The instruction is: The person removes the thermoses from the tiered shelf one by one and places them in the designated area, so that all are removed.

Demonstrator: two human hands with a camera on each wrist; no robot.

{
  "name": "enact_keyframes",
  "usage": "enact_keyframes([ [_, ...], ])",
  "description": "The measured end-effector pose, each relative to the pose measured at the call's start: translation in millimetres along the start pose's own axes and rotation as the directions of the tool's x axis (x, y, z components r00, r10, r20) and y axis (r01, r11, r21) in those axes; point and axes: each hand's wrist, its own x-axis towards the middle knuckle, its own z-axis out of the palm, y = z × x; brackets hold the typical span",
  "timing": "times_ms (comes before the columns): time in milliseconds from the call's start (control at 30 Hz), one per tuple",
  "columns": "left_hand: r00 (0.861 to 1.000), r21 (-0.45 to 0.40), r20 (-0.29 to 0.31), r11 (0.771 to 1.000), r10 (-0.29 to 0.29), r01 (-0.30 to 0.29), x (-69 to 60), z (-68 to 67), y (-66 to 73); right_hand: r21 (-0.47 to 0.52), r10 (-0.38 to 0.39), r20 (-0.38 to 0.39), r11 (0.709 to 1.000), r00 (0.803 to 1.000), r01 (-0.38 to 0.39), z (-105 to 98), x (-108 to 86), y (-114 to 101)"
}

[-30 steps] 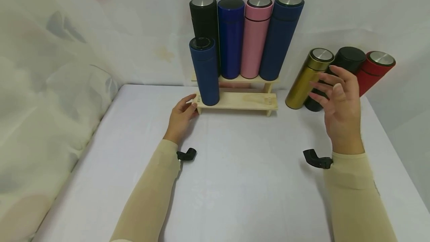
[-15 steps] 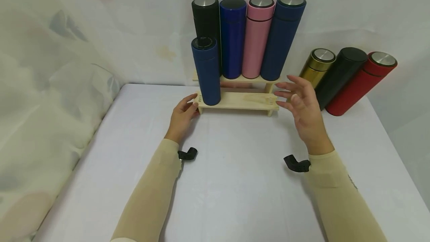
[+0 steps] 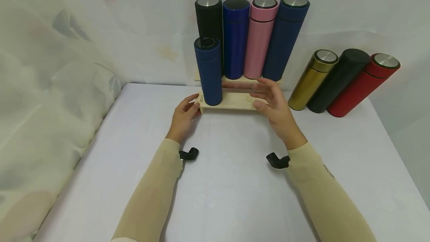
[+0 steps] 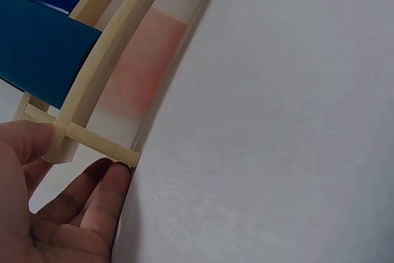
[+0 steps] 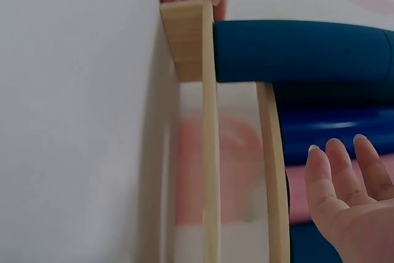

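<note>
My left hand touches the left end of the two-tier wooden stand, its thumb and fingers around the end of the lower shelf in the left wrist view. On that shelf stands a blue bottle. My right hand hovers over the right part of the lower shelf, fingers spread and holding nothing. On the upper shelf stand a black bottle, a glossy blue bottle, a pink bottle and a dark blue bottle.
Right of the stand, a gold bottle, another black bottle and a red bottle stand side by side on the white table. A patterned cloth lies along the left side, and a pale cloth backdrop hangs behind.
My right hand has moved left from in front of the gold and black bottles to the right part of the lower shelf. My left hand stays at the stand's left end.
</note>
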Motion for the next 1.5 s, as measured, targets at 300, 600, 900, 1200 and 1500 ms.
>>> enact_keyframes([
  [300, 1.000, -0.011, -0.005, 1.000, 0.021, -0.022, -0.7, 0.2, -0.4, -0.073, 0.005, 0.042, 0.997, 0.999, -0.002, 32, 22.6, 6],
  [600, 1.000, 0.010, -0.012, 1.000, 0.017, -0.017, -2.3, -1.3, -1.0, -0.140, 0.053, -0.015, 0.989, 0.998, -0.055, 54, 51.8, 20],
  [900, 1.000, -0.002, -0.005, 1.000, 0.014, -0.014, -1.8, -1.3, 0.1, -0.143, 0.064, -0.053, 0.987, 0.997, -0.071, 69, 70.2, 33],
  [1200, 1.000, 0.009, 0.001, 1.000, 0.017, -0.017, -0.4, -0.9, -0.4, -0.161, 0.014, -0.077, 0.987, 0.997, -0.026, 78, 83.0, 42],
  [1500, 1.000, 0.010, -0.002, 1.000, 0.014, -0.014, 0.5, -1.6, -1.1, -0.181, 0.003, -0.100, 0.983, 0.995, -0.021, 84, 94.7, 47],
])
